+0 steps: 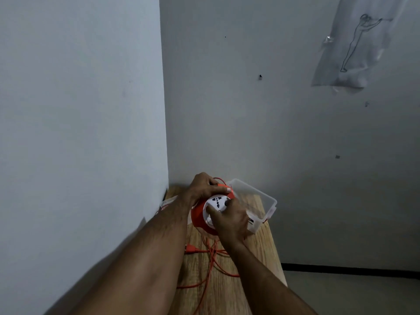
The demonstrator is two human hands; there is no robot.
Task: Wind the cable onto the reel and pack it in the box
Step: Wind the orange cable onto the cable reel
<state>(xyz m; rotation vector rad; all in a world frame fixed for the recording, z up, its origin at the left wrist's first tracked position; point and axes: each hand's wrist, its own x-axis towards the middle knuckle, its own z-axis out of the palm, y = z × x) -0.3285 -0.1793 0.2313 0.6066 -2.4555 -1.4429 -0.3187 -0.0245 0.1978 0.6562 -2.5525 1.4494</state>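
An orange cable reel [198, 218] with a white socket face [217, 203] is held just above the wooden table [227, 296]. My left hand [204, 186] grips its far upper rim. My right hand [230, 220] rests on the white face, fingers on the centre part. Loose orange cable [212, 264] lies in loops on the table below the reel, with its orange plug [190, 248] at the left. A clear plastic box [259, 201] stands open just behind and right of the reel.
The table sits in a corner, with a wall [79, 133] tight along its left side and another behind. Its right edge drops off to the floor [352, 294]. A clear lid-like piece [167, 203] lies at the table's far left.
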